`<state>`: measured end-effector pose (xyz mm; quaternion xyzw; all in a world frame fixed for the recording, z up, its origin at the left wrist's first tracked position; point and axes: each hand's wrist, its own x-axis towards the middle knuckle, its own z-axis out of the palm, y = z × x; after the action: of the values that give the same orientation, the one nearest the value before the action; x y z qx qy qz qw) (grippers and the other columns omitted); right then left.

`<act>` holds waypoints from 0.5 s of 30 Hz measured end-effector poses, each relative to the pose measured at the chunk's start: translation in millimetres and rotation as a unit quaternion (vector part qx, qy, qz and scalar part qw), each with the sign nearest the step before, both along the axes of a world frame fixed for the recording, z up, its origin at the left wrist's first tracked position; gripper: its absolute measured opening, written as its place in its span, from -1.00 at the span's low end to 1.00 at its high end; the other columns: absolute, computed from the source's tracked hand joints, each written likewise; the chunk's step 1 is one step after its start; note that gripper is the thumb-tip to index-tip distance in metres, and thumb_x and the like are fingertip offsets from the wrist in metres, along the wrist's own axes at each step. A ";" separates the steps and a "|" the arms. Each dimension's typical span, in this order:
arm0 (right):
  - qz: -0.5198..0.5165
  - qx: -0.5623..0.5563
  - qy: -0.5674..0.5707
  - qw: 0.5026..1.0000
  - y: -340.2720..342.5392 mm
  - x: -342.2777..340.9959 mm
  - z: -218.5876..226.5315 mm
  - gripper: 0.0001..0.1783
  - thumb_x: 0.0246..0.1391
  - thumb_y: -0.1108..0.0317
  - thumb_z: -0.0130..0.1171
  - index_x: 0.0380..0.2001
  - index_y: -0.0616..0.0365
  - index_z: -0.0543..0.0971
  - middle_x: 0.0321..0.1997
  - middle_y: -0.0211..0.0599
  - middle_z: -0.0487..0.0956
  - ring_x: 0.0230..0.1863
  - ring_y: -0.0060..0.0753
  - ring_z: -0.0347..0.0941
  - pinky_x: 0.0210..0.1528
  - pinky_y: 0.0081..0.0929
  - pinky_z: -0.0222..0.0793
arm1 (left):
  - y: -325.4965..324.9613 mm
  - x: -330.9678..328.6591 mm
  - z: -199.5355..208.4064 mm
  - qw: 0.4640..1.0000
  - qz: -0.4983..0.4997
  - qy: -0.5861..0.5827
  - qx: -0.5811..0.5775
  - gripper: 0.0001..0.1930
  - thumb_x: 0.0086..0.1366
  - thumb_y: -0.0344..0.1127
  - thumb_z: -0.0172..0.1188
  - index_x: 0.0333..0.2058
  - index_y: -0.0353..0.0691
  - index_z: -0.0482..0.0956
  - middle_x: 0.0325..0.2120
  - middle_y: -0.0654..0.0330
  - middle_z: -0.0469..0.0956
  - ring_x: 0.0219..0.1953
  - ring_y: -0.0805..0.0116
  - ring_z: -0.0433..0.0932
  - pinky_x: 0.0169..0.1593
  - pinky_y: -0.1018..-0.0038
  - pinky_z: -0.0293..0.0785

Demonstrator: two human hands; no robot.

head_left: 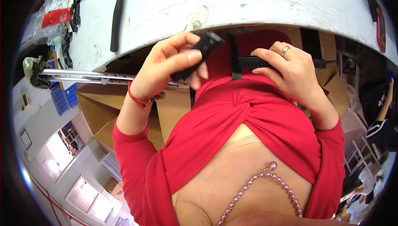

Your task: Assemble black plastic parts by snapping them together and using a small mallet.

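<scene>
With the fingers [182,39] of the left hand [163,60] curled in a narrow grip, holds a black block [210,42] aslant, with its upper end jutting past the fingertips and its lower end showing beyond the thumb. Appears long and squared, but too blurred for fine detail. With the fingers of the right hand [296,68] nearly closed, pinches a black slotted strip [250,62] roughly level between thumb and index finger. Shows a row of small openings or ridges along a dull, stiff-looking face. Ends at the left against or just beside a flat black strap [235,75]; cannot tell whether joined.

Wears a metal ring [285,50] on the right hand and a red cord bracelet [136,96] on the left wrist. Under and behind both hands, shows red clothing [211,109], soft and gathered into a twist.

Farther out, gives way to a white bench [166,2], hard, scuffed and chipped. Carries at its left a tool with a ribbed black handle [117,26] and a slim metal shaft. Farther left, shows a flat red packet [57,17] on crinkled clear plastic [58,35]. Below the bench, reveals brown cardboard [97,105] in creased, open panels and smooth metal tubes [83,73].
</scene>
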<state>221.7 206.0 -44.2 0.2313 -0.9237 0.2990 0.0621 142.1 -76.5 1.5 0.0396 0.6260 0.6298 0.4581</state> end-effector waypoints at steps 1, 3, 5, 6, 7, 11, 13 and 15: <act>0.001 -0.006 -0.003 1.000 0.2 0.9 -1.2 -0.63 -0.07 0.15 0.41 -0.18 0.00 0.61 -0.38 -0.38 0.52 -0.40 -0.32 0.49 -0.38 -0.41 0.42 | 0.3 2.8 -2.7 0.999 -0.010 0.028 0.018 -0.82 0.34 -0.38 0.11 -0.19 -0.37 0.40 -0.35 -0.06 0.64 -0.47 0.36 0.65 -0.34 0.50 0.61; 0.000 -0.018 -0.002 1.000 -0.6 0.9 -4.0 -0.62 -0.10 0.19 0.42 -0.17 0.01 0.62 -0.41 -0.37 0.49 -0.43 -0.30 0.46 -0.40 -0.39 0.40 | 0.9 11.4 -7.7 0.998 -0.005 0.039 0.043 -0.84 0.34 -0.50 0.14 -0.15 -0.33 0.37 -0.29 0.01 0.65 -0.39 0.42 0.63 -0.26 0.53 0.57; -0.003 -0.028 -0.004 1.000 -0.1 1.7 -5.1 -0.60 -0.13 0.22 0.43 -0.16 0.01 0.63 -0.45 -0.37 0.47 -0.46 -0.28 0.44 -0.42 -0.38 0.38 | 5.6 10.6 -6.7 0.998 -0.045 0.017 -0.045 -0.81 0.35 -0.51 0.14 -0.15 -0.27 0.31 -0.22 0.01 0.64 -0.32 0.44 0.62 -0.23 0.53 0.53; 0.005 -0.030 -0.005 1.000 -0.4 1.5 -3.3 -0.60 -0.12 0.21 0.42 -0.15 0.00 0.63 -0.44 -0.37 0.47 -0.46 -0.29 0.44 -0.42 -0.38 0.38 | 4.4 19.7 -18.6 0.995 -0.046 0.088 -0.014 -0.76 0.34 -0.52 0.14 -0.07 -0.30 0.35 -0.19 0.04 0.63 -0.25 0.45 0.59 -0.17 0.52 0.50; 0.007 -0.031 -0.008 0.999 -0.3 1.9 -3.2 -0.60 -0.11 0.20 0.41 -0.14 -0.01 0.63 -0.44 -0.38 0.48 -0.46 -0.30 0.44 -0.42 -0.39 0.38 | 6.0 23.5 -29.0 0.987 -0.062 0.148 -0.017 -0.70 0.34 -0.51 0.14 0.02 -0.32 0.37 -0.19 0.06 0.61 -0.23 0.45 0.58 -0.13 0.52 0.49; 0.005 0.000 -0.019 1.000 2.9 1.4 -5.5 -0.64 -0.06 0.13 0.39 -0.18 -0.02 0.62 -0.41 -0.41 0.50 -0.40 -0.34 0.50 -0.39 -0.43 0.42 | 11.5 26.4 -33.3 0.961 -0.137 0.228 -0.069 -0.53 0.41 -0.39 0.04 0.26 -0.37 0.33 -0.23 0.19 0.56 -0.22 0.52 0.46 0.00 0.57 0.38; 0.001 -0.025 -0.003 1.000 3.5 0.2 -7.8 -0.60 -0.09 0.19 0.41 -0.13 -0.02 0.64 -0.43 -0.40 0.49 -0.47 -0.33 0.43 -0.44 -0.41 0.38 | 9.3 26.1 -37.9 0.966 -0.140 0.208 -0.067 -0.53 0.44 -0.33 -0.01 0.27 -0.37 0.33 -0.23 0.20 0.55 -0.23 0.52 0.46 -0.02 0.57 0.38; -0.001 -0.023 -0.001 1.000 3.7 0.1 -9.8 -0.60 -0.09 0.19 0.41 -0.13 -0.02 0.64 -0.43 -0.40 0.49 -0.47 -0.33 0.43 -0.44 -0.41 0.37 | 9.0 26.9 -40.0 0.970 -0.141 0.188 -0.065 -0.52 0.47 -0.27 -0.06 0.28 -0.38 0.33 -0.22 0.21 0.55 -0.25 0.52 0.45 -0.04 0.56 0.39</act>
<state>221.8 209.6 -54.0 0.2284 -0.9168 0.3207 0.0669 168.9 -67.5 -38.5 0.2153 0.7287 0.4980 0.4178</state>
